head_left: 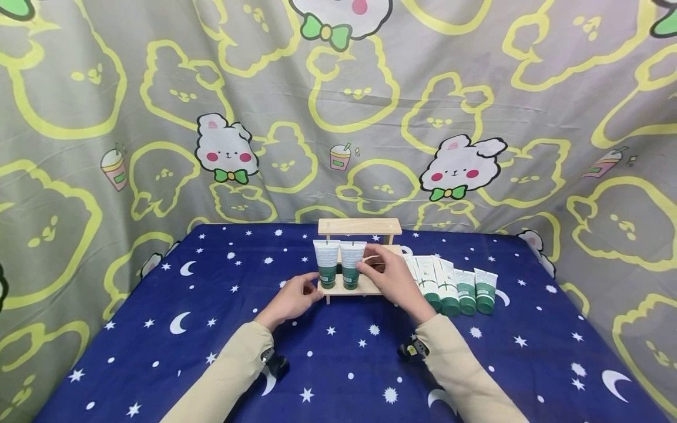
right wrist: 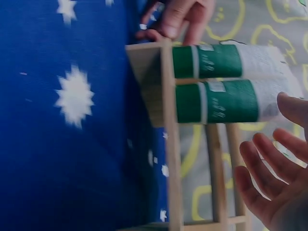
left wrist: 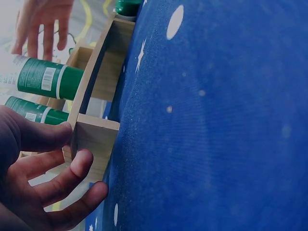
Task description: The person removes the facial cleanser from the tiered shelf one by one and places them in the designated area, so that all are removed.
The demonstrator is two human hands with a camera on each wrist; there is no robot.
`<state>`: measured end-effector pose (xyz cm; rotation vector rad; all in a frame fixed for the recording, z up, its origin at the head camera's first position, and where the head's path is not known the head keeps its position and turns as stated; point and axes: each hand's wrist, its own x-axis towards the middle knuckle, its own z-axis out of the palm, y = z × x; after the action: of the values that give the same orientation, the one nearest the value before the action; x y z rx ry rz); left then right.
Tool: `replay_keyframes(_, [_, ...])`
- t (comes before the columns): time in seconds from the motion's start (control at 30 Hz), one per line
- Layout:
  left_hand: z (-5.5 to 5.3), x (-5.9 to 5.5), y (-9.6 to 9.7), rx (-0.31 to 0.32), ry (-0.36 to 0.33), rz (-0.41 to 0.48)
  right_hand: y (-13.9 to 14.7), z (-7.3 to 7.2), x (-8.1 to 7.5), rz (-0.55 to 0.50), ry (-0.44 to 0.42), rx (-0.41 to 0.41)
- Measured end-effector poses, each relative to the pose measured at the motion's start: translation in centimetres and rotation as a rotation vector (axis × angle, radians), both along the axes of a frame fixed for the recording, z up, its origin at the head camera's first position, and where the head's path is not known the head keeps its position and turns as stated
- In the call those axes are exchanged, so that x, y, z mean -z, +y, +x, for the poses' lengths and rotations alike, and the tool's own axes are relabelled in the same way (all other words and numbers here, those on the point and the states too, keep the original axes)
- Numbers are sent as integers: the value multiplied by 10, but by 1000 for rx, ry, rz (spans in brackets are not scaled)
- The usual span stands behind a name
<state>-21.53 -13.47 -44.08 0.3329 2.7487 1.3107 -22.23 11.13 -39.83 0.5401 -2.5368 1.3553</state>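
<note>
A small tiered wooden rack [head_left: 365, 286] stands on the table. On its lowest step two white-and-green squeeze tubes stand upright on their caps, the left tube [head_left: 327, 263] and the right tube [head_left: 351, 264]. My left hand [head_left: 294, 297] holds the left end of that step, thumb on the upper side and curled fingers about the corner, as the left wrist view shows. Beside the right tube is my right hand [head_left: 394, 277]; in the right wrist view its thumb is close to the tube's white end, while the fingers spread loosely, apart from it. Whether the thumb touches I cannot tell.
Several more green-and-white tubes [head_left: 466, 292] are in a row right of the rack, partly behind my right hand. A dark blue cloth [head_left: 211, 294] with moons and stars covers the table. Behind it hangs a grey patterned curtain [head_left: 296, 170].
</note>
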Motion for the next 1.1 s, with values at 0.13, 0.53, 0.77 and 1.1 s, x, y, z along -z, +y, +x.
replay_keyframes(0.13, [0, -1, 0, -5, -7, 4, -7, 0, 8, 24, 22, -9])
replay_keyframes(0.53, [-1, 1, 0, -5, -4, 1, -10, 2, 12, 28, 33, 32])
replay_keyframes(0.77, [-1, 2, 0, -9, 11, -3, 0, 1, 1, 8, 43, 41])
replay_keyframes(1.1, [0, 2, 0, -7, 11, -5, 26, 2, -21, -58, 47, 80])
